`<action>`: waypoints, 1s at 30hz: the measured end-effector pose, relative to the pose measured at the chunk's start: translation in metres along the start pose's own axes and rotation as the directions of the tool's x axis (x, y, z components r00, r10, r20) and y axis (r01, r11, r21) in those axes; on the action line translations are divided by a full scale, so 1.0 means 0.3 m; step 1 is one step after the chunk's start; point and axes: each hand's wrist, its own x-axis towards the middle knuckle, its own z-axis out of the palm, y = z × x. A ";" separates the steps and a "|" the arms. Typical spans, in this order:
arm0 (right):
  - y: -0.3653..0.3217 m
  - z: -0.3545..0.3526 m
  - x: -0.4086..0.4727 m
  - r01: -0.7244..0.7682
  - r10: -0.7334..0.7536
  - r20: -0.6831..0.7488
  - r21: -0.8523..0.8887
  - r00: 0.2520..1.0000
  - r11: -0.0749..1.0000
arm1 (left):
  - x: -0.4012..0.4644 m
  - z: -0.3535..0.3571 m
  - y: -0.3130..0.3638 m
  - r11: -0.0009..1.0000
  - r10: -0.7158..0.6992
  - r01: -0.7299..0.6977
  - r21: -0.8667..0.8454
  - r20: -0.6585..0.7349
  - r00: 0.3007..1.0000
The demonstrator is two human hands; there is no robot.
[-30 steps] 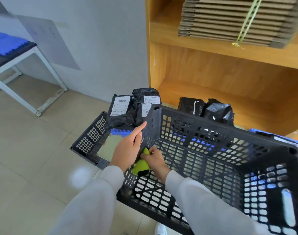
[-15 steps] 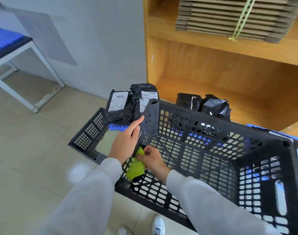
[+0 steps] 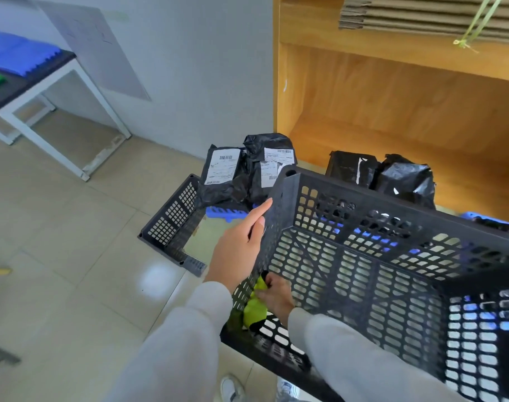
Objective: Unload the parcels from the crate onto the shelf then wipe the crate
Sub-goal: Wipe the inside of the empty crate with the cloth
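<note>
A black perforated crate (image 3: 392, 216) is tilted up in front of me, and nothing lies inside it. My left hand (image 3: 241, 245) holds its left wall from outside, thumb on the inner face. My right hand (image 3: 276, 294) is inside at the near left corner and grips a yellow-green cloth (image 3: 254, 307) against the wall. Black parcels with white labels (image 3: 227, 175) stand beyond the crate on the left. Two more black parcels (image 3: 404, 178) sit on the wooden shelf (image 3: 363, 134).
A second black crate (image 3: 172, 224) lies on the tiled floor behind my left hand, with a blue plastic piece (image 3: 224, 213) by it. A white-legged table (image 3: 44, 82) stands far left. Bundled flat cardboard (image 3: 421, 15) fills the upper shelf. My shoes (image 3: 233, 388) show below.
My right hand has drawn the cloth down and back along the crate's left wall toward the near corner. My left hand keeps its hold on the wall.
</note>
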 end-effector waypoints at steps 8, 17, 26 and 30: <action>-0.030 -0.027 -0.026 -0.092 0.078 0.070 0.240 0.995 0.966 | -0.003 0.001 0.003 1.000 0.003 -0.003 0.001 -0.018 1.000; -0.123 -0.112 -0.156 -0.021 -0.048 0.147 0.435 0.988 0.900 | -0.015 -0.015 0.027 0.999 -0.026 0.026 -0.043 0.010 1.000; -0.254 -0.196 -0.341 0.226 -0.300 0.084 0.475 0.950 0.851 | -0.029 -0.029 0.042 0.983 -0.071 0.080 -0.164 0.062 0.996; -0.252 -0.194 -0.340 0.247 -0.310 0.078 0.436 0.948 0.865 | -0.029 -0.028 0.044 0.984 -0.064 0.073 -0.160 0.061 0.996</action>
